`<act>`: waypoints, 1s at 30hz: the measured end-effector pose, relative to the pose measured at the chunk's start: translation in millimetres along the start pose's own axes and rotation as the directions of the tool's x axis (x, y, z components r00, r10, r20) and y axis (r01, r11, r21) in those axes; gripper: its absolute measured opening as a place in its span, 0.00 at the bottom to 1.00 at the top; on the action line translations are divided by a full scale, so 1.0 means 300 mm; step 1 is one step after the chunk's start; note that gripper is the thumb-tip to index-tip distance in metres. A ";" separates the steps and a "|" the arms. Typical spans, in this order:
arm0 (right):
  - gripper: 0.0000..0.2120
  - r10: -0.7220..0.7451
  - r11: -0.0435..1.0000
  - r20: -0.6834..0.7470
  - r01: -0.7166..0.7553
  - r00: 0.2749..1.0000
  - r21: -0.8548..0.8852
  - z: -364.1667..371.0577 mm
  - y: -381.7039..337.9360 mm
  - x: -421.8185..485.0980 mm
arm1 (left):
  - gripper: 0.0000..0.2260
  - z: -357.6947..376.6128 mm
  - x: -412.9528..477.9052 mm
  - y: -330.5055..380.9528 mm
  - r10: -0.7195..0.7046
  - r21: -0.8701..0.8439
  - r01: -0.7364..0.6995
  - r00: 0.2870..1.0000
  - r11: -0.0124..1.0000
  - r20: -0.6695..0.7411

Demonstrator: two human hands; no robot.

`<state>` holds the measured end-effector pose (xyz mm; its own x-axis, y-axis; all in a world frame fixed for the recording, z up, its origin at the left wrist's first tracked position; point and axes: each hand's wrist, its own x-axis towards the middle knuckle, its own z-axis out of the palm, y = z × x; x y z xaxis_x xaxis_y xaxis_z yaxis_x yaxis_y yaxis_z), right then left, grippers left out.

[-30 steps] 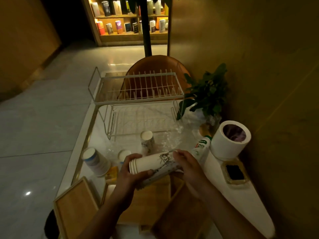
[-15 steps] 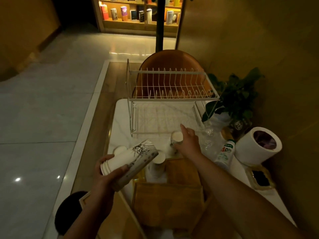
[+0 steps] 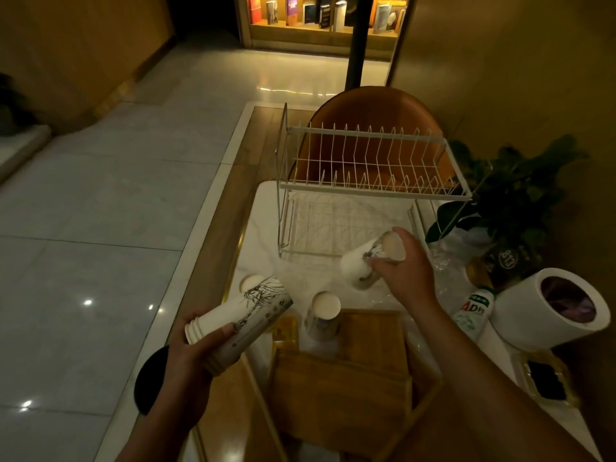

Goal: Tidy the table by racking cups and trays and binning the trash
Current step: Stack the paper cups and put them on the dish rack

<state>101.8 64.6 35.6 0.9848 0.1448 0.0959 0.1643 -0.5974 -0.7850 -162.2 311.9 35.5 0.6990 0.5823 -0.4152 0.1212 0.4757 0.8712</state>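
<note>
Gripped: stack of paper cups (image 3: pixel 238 320), tilted, in left hand (image 3: pixel 190 356). Right hand (image 3: pixel 405 273) grasps single paper cup (image 3: pixel 368 261) before white wire dish rack (image 3: pixel 363 191).

Café or reading lounge (dim): lit bookshelf (image 3: pixel 326 15), marble table (image 3: pixel 263 221), paper cups (image 3: pixel 240 318).

Dim, warm scene; lit bookshelf (image 3: pixel 320 15) glares on floor (image 3: pixel 100 195); edges bend.

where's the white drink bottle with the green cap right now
In the head view the bottle is on the right side of the table, just left of the white bin, with the potted plant behind it.
</note>
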 end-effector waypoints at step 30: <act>0.38 -0.073 0.938 0.463 0.218 0.883 -0.268 0.342 0.024 -0.230 | 0.18 -0.144 -0.059 -0.056 -0.008 -0.049 0.001 0.989 0.999 -0.150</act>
<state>29.2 131.3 -39.5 0.8318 0.5367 -0.1418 0.3837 -0.7405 -0.5517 -207.1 322.1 16.8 0.5847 0.6703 -0.4569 0.0869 0.5082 0.8568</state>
